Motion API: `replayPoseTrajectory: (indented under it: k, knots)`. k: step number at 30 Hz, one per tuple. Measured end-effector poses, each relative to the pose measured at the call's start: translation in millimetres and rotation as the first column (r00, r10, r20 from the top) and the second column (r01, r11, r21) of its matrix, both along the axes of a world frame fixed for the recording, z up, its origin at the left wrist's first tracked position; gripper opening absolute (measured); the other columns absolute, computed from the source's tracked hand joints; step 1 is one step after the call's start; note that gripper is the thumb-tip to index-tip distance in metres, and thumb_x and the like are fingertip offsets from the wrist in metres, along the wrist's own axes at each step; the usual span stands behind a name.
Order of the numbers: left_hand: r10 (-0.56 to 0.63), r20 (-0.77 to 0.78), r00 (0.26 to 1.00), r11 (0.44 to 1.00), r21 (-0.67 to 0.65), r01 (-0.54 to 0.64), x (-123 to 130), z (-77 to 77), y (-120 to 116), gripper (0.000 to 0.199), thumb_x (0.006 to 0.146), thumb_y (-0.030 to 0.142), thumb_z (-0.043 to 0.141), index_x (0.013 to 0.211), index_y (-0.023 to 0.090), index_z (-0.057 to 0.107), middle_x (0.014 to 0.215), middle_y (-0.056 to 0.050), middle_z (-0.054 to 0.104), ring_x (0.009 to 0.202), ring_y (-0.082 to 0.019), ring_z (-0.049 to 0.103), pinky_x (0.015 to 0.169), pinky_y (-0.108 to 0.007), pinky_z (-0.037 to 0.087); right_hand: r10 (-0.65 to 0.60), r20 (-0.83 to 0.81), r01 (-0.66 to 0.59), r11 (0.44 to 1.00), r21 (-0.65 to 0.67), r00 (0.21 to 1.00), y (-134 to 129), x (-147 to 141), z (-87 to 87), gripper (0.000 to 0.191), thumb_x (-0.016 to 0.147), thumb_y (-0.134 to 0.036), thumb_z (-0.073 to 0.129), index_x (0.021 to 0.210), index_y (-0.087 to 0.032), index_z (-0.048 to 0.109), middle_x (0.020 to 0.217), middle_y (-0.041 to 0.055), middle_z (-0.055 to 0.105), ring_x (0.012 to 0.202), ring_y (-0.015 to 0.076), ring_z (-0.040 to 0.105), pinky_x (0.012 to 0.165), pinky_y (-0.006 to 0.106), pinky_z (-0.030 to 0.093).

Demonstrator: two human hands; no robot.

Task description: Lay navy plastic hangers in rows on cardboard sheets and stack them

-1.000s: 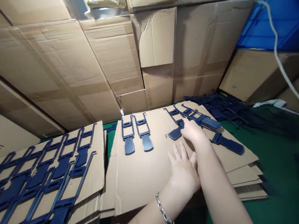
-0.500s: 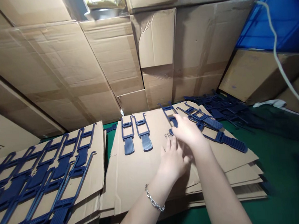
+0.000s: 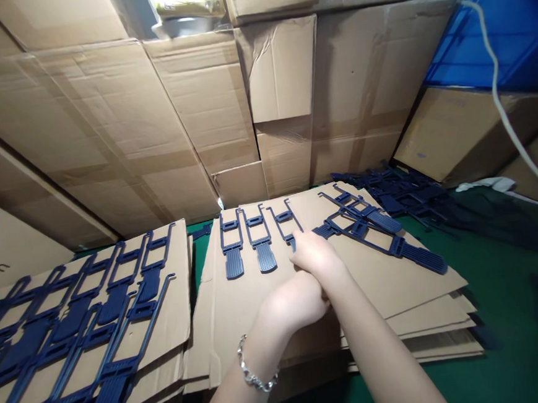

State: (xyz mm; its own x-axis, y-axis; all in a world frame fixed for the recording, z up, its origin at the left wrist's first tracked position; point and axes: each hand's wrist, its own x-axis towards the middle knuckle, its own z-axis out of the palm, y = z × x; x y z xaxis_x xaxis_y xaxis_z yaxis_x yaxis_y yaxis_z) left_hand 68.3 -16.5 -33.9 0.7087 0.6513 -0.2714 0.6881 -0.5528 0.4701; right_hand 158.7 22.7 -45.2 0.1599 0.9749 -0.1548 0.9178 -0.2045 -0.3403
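Note:
My right hand is closed on the lower end of a dark blue plastic hooked frame, which lies on a cardboard sheet. The hand covers most of its tab. My left hand, with a chain bracelet above it, is bent under my right wrist, its fingers hidden. Left of the held piece, two like frames lie side by side, their ribbed tabs toward me. On the right of the sheet, several more frames overlap at a slant.
Another cardboard stack on the left carries rows of the same blue frames. At the back right, a loose pile of blue pieces lies on the green surface. Cardboard boxes form a wall behind; a white cable hangs at right.
The frame under my right hand has moved left, closer to the two laid-out frames. Both hands have shifted slightly left, and my left hand has tucked under my right wrist.

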Motion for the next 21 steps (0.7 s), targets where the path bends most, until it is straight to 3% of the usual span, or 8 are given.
replayPoseTrajectory:
  k: [3,6,10,14,16,18,21]
  knots:
    - [0.147,-0.112,0.983,0.987,0.081,-0.139,-13,8.9,9,0.028,0.074,0.007,0.038,0.079,0.012,0.065,0.078,-0.010,0.065,0.065,-0.021,0.060,0.057,-0.030,0.046,0.011,-0.001,-0.011,1.000,0.012,1.000,3,0,-2.6,0.039,0.072,-0.015,0.057,0.111,-0.012,0.052,0.107,0.0132,0.055,0.095,0.0235,0.057,0.078,0.028,0.044]
    - [0.311,-0.145,0.939,0.938,0.207,-0.278,-23,6.1,26,0.034,0.079,0.011,0.033,0.096,0.012,0.063,0.097,-0.014,0.062,0.087,-0.025,0.060,0.074,-0.036,0.047,0.015,0.001,-0.015,1.000,0.023,1.000,2,-3,-3.6,0.041,0.073,-0.020,0.059,0.112,-0.010,0.052,0.108,0.0138,0.054,0.096,0.0239,0.056,0.081,0.029,0.044]
    - [0.428,-0.159,0.890,0.887,0.263,-0.380,-36,-8.3,48,0.048,0.088,0.022,0.024,0.133,0.019,0.037,0.139,-0.014,0.034,0.124,-0.027,0.038,0.096,-0.040,0.036,0.013,0.013,-0.013,1.000,0.019,1.000,-1,-8,-5.4,0.042,0.073,-0.026,0.059,0.111,-0.010,0.054,0.110,0.0142,0.052,0.101,0.0263,0.053,0.084,0.032,0.043]
    - [0.526,-0.265,0.808,0.849,0.213,-0.483,-46,-15.9,58,0.056,0.087,0.035,0.028,0.141,0.019,0.022,0.146,-0.020,0.014,0.130,-0.037,0.024,0.097,-0.051,0.032,-0.005,0.035,0.004,0.999,0.036,0.999,-5,-18,-6.7,0.070,0.067,-0.030,0.066,0.131,-0.017,0.041,0.131,0.0143,0.038,0.113,0.0330,0.043,0.085,0.037,0.043]
    - [0.544,-0.303,0.783,0.839,0.194,-0.508,-48,-14.8,59,0.059,0.086,0.039,0.031,0.141,0.019,0.022,0.145,-0.021,0.018,0.130,-0.040,0.023,0.097,-0.054,0.030,0.038,0.066,-0.042,0.997,0.064,0.997,-8,-26,-6.8,0.083,0.065,-0.031,0.067,0.139,-0.025,0.030,0.145,0.0093,0.018,0.125,0.0396,0.025,0.091,0.046,0.039]
    - [0.528,-0.311,0.790,0.849,0.177,-0.498,-49,-12.1,58,0.057,0.086,0.040,0.031,0.140,0.022,0.025,0.142,-0.018,0.028,0.129,-0.037,0.028,0.097,-0.051,0.031,0.135,0.085,-0.141,0.988,0.057,0.987,-10,-35,-7.2,0.080,0.069,-0.032,0.063,0.140,-0.030,0.027,0.149,0.0025,0.005,0.132,0.0392,0.006,0.098,0.054,0.027]
    - [0.498,-0.305,0.812,0.867,0.171,-0.468,-49,-7.5,57,0.053,0.086,0.035,0.032,0.138,0.024,0.030,0.140,-0.012,0.035,0.128,-0.031,0.032,0.100,-0.045,0.031,0.271,0.047,-0.272,0.962,0.014,0.961,-11,-46,-9.2,0.065,0.080,-0.031,0.049,0.140,-0.024,0.028,0.149,0.0013,0.008,0.135,0.0308,0.004,0.104,0.057,0.013]
